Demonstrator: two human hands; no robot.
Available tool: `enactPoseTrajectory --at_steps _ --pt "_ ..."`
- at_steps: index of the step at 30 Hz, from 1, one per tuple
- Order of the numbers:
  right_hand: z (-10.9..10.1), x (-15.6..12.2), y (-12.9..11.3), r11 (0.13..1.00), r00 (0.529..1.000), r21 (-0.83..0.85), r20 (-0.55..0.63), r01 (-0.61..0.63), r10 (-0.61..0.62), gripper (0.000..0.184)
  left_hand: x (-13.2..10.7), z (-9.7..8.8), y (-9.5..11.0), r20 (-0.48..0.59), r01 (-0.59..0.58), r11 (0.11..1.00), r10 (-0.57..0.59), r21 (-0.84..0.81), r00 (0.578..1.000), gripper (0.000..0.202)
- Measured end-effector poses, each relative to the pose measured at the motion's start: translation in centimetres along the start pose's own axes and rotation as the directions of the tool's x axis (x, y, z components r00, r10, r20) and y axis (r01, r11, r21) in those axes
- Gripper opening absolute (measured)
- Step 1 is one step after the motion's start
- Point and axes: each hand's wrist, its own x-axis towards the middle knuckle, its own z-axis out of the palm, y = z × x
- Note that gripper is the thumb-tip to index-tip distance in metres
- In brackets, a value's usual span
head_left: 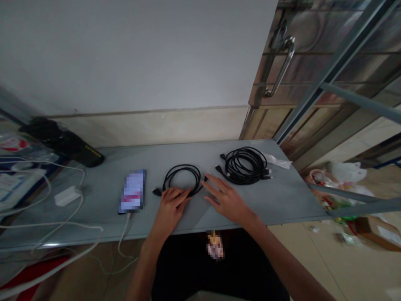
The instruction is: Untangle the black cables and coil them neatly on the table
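Observation:
A single loop of black cable lies on the grey tabletop in front of me, with a black plug at its left end. My left hand is closed over the near side of this loop, thumb and fingers together on the cable. To the right, my right hand is spread with its fingers apart, its fingertips beside the cable's other dark end; whether they touch it I cannot tell. Beyond that hand sits a thicker bundle of coiled black cables with several plugs sticking out.
A phone on a white charging cord lies left of the loop. Farther left are a white adapter, loose white cords and a black umbrella-like cylinder. A white strip lies by the bundle. Metal frame bars rise at right.

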Motion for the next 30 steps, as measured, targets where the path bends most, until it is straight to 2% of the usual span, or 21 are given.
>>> enactPoseTrajectory --at_steps 3,6,10,15,21,30 --pt "-2.4 -2.1 2.7 0.992 0.991 -0.075 -0.092 -0.099 0.092 0.06 0.1 0.0 -1.0 -0.069 0.062 0.996 -0.058 0.062 0.996 0.028" --pt "-4.4 -4.4 6.1 0.959 0.962 -0.146 -0.169 -0.241 0.216 0.066 0.1 0.1 -1.2 -0.109 0.087 0.993 -0.078 0.083 0.991 0.03" --pt "-4.9 -6.9 9.0 0.926 0.933 -0.188 -0.221 -0.326 0.284 0.067 0.3 -0.2 -0.3 -0.124 0.054 0.995 -0.044 0.079 0.991 0.032" --pt "-4.3 -7.4 9.5 0.916 0.932 -0.218 -0.215 -0.337 0.292 0.053 0.8 -0.8 0.9 -0.18 0.043 0.994 -0.025 0.098 0.983 0.032" --pt "-4.3 -7.5 9.7 0.906 0.918 -0.212 -0.245 -0.365 0.313 0.047 0.9 -1.3 1.7 -0.224 0.056 0.991 -0.029 0.118 0.974 0.03" --pt "-4.3 -7.7 10.0 0.894 0.919 -0.253 -0.242 -0.369 0.311 0.033 0.6 -1.0 1.7 -0.207 0.05 0.986 -0.016 0.159 0.978 0.026"
